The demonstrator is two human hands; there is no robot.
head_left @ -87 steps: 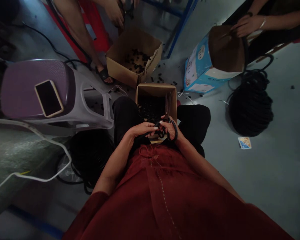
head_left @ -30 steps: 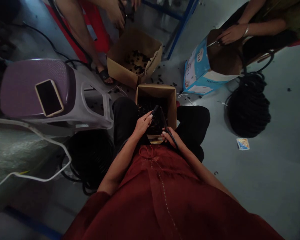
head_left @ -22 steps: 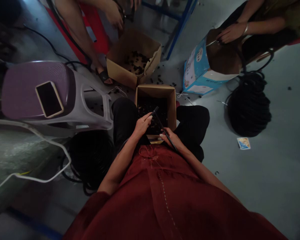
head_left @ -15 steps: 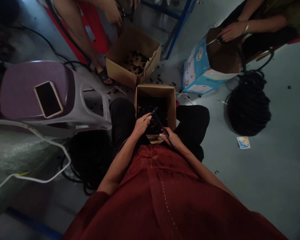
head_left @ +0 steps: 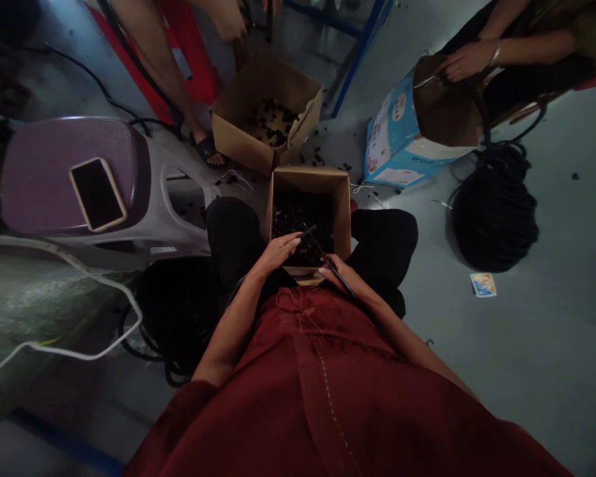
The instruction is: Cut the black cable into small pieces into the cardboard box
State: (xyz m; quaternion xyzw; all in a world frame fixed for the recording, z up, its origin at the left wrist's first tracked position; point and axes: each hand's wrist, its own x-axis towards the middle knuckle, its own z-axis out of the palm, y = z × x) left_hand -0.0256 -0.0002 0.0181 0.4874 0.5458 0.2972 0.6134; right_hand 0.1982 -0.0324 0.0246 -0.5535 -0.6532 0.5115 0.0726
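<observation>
Over the front part of an open cardboard box (head_left: 342, 199) between my knees, both hands are closed on dark things. My left hand (head_left: 281, 250) pinches the end of a thin black strip (head_left: 305, 232). In my right hand (head_left: 338, 271) is a long, slim black tool (head_left: 322, 250), pointing up and left, its tip close to the strip. Whether tip and strip touch is too dark to tell. Many small black pieces (head_left: 302, 209) lie inside the box.
Beyond stands a second cardboard box (head_left: 243, 142); a blue box (head_left: 402, 149) is at the right, with a person's hand (head_left: 469, 61) over it. A phone (head_left: 98, 194) lies on a purple stool (head_left: 40, 179). Black coils (head_left: 494, 212) rest on the floor at right.
My left hand and the strip have moved slightly down and towards me. My left knee has shifted a little to the left. My right hand has hardly moved.
</observation>
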